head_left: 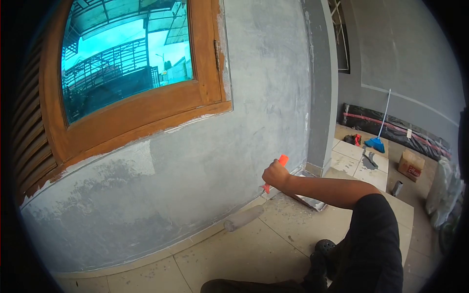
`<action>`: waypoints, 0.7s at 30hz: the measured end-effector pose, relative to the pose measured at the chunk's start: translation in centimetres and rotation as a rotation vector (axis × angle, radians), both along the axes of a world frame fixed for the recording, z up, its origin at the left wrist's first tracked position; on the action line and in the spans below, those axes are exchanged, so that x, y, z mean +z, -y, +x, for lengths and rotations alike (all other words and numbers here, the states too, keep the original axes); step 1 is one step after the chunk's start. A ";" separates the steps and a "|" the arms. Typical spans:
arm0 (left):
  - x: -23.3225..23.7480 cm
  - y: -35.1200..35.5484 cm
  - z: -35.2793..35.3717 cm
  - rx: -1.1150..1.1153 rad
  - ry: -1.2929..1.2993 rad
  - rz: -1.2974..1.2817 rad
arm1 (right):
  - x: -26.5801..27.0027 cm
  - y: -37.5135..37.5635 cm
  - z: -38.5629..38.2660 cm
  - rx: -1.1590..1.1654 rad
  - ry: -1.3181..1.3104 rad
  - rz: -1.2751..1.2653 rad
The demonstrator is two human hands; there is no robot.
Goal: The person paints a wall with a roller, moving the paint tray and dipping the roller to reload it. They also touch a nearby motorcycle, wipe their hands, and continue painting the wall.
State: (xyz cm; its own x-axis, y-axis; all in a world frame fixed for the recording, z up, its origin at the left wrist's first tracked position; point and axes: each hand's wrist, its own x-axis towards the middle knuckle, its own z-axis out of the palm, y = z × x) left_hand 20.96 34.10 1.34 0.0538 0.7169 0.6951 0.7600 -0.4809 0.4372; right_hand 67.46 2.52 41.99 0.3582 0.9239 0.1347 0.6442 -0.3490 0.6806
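Note:
My right hand is closed round the orange handle of a paint roller, with the arm stretched forward past my knee. The grey, paint-covered roller sleeve is low down, close to the foot of the wall and over the floor tiles. Beside the hand rises the grey wall, patchy with lighter and darker paint. A paint tray lies on the floor just beyond my forearm, which partly hides it. My left hand is out of view.
A wooden window frame with blue reflecting glass is set into the wall. A grey pillar stands at the corner. Farther right are a blue broom, a cardboard box and a plastic-wrapped bundle. My shoes rest on the paint-spotted tiles.

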 end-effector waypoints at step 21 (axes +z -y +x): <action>3.5 -0.7 2.4 0.174 0.210 0.062 | 9.5 1.0 -1.3 -0.137 -0.692 0.508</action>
State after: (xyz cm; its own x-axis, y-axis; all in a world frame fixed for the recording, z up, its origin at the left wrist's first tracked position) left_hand 23.38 34.79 4.87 -0.2163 0.6584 0.7209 0.7290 -0.3823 0.5678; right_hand 66.18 1.50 51.47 0.6157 0.7537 0.2298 0.7858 -0.6090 -0.1082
